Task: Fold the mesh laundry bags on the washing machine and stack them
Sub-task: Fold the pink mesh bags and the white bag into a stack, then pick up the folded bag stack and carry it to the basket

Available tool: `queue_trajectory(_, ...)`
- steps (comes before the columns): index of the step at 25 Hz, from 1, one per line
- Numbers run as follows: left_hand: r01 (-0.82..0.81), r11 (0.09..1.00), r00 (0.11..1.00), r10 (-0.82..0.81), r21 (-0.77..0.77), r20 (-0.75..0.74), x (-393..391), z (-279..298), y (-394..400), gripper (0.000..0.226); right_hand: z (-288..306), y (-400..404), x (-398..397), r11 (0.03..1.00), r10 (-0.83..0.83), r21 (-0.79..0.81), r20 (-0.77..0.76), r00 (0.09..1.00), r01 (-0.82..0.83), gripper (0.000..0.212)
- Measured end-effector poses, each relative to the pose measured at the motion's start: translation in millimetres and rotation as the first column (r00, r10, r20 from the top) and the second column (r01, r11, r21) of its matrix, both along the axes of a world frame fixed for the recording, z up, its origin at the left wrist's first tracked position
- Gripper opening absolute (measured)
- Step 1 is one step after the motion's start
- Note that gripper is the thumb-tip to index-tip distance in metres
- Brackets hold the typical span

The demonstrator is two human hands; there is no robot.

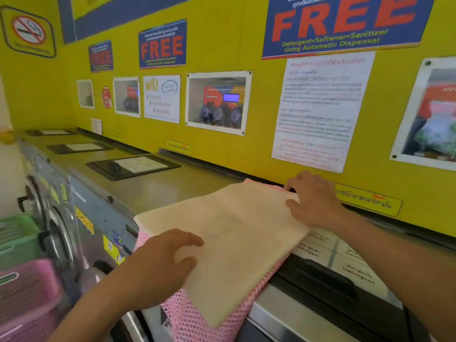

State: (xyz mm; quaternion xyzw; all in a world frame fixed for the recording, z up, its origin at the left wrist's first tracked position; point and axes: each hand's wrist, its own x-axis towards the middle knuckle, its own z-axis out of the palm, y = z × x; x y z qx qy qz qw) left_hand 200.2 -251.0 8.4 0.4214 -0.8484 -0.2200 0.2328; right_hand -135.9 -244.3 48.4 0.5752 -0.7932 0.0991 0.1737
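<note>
A cream mesh laundry bag (232, 233) lies spread flat on top of the washing machine (153, 191), covering a pink mesh bag (197, 322) whose edge hangs over the machine's front. My left hand (165, 262) rests palm down on the cream bag's near left part, fingers spread. At the bag's far right corner near the wall, my right hand (311, 201) presses flat, fingertips at the pink edge showing there. Neither hand visibly pinches the fabric.
A yellow wall (246, 149) with posters rises right behind the machine top. Detergent drawer lids (133, 166) sit along the row of machines to the left. Green and pink plastic baskets (22, 280) stand at the lower left, in front of the machines.
</note>
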Motion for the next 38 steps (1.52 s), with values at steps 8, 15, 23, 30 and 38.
queue_trajectory(8,-0.037,0.919,0.948,0.157,-0.393,0.276,29.8,-38.3,-32.3,0.078,-28.6,1.9,32.3,0.897,0.224,0.282,0.377,0.899,-0.341,0.037)
queue_trajectory(15,0.082,0.896,0.944,0.070,-0.435,0.322,27.0,-97.2,-36.0,0.133,-8.3,48.3,105.8,0.882,0.436,0.084,0.224,0.872,-0.463,0.039)
queue_trajectory(23,0.075,0.799,0.955,0.115,-0.596,0.274,19.7,-130.7,-55.5,0.130,-58.0,90.1,218.0,0.818,0.348,0.514,-0.086,0.934,-0.257,0.108)
queue_trajectory(30,-0.044,0.725,0.996,0.083,-0.687,0.025,21.2,-107.5,-62.3,0.091,-82.6,73.9,206.3,0.920,0.329,0.341,-0.407,0.852,-0.193,0.088)
queue_trajectory(38,0.160,0.610,0.987,-0.106,-0.776,0.121,48.7,-20.3,-37.9,0.055,-6.0,101.0,153.3,0.818,0.539,0.190,0.075,0.839,-0.543,0.054)
